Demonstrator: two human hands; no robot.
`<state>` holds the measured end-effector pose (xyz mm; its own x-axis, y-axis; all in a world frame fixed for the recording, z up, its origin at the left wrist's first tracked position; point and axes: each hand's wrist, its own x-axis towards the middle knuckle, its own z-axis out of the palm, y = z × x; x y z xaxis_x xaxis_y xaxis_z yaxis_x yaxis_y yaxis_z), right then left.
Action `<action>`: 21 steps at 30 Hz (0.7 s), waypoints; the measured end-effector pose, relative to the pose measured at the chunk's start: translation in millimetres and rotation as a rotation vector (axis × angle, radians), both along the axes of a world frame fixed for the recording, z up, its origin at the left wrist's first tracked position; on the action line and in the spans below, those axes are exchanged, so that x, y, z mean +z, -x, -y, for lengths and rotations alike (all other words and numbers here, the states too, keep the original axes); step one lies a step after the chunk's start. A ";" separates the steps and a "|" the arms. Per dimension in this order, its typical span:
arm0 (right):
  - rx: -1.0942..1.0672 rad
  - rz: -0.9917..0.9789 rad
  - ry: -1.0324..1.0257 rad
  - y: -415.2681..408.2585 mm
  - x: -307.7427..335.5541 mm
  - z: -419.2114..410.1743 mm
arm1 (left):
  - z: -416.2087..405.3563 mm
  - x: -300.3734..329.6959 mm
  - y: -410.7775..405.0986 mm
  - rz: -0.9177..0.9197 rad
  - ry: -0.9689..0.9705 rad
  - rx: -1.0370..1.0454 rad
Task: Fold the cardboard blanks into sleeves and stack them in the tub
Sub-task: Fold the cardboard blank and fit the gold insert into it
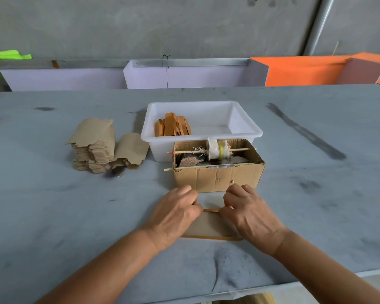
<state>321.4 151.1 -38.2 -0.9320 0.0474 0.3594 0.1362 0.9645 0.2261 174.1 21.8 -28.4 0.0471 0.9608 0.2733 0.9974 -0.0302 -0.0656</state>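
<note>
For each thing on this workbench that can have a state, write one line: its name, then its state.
Left hand: pinching the blank.
Right hand: pinching the blank.
Cardboard blank: flat on the table, far edge being folded.
White tub: open, partly filled.
Folded sleeves: leaning together in the tub's left part.
Stack of blanks: unfolded, untidy.
Cardboard box: open-topped.

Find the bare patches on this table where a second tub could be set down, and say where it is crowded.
Free: the table right of the white tub and cardboard box, and the near-left corner below the stack of blanks. Crowded: the centre, where stack, tub, box and both hands, left hand and right hand, on a blank, sit close together.
</note>
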 end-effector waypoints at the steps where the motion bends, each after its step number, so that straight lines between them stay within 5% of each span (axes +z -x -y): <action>1: -0.002 0.008 -0.006 0.2 0.7 1.1 | 0.2 0.8 0.1 -0.027 0.003 -0.007; 13: -0.038 0.073 0.000 -3.9 0.0 2.6 | -1.3 3.8 1.2 -0.277 0.286 0.057; 16: -0.117 0.107 0.070 -5.5 2.0 6.1 | 0.7 -4.4 6.6 -0.250 0.221 -0.073; 21: -0.251 0.222 0.197 1.0 -3.5 15.3 | 4.6 -4.7 -3.2 0.014 0.283 0.174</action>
<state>320.5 135.8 -41.6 -0.9368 0.3316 0.1117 0.3418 0.9354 0.0900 177.3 17.1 -33.1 -0.1266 0.9919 -0.0063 0.9899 0.1259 -0.0656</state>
